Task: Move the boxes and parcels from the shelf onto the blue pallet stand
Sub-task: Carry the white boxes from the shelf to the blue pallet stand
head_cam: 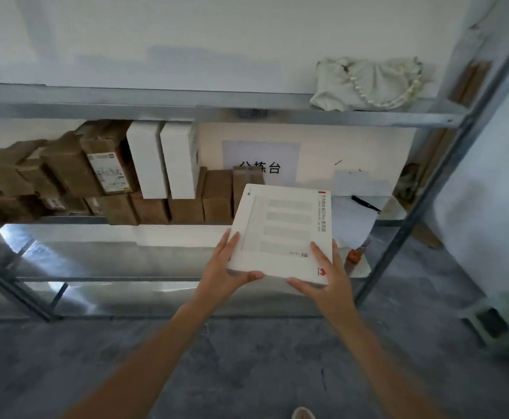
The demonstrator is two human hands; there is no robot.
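A flat white box (281, 231) with a red logo at its near corner is held in front of the metal shelf (186, 111). My left hand (226, 270) grips its near left corner, thumb along the front edge. My right hand (322, 279) grips the near right corner the same way. On the middle shelf stand two upright white boxes (164, 160) and several brown cardboard boxes (186, 204) in a row, with more brown parcels (35, 173) piled to the left. The blue pallet stand is out of view.
A white handbag with a pearl strap (368, 83) lies on the upper shelf. White paper with a black pen (365, 204) lies on the shelf's right end. A sign (260, 161) hangs behind. The shelf's upright post (413, 213) stands right. Grey floor below.
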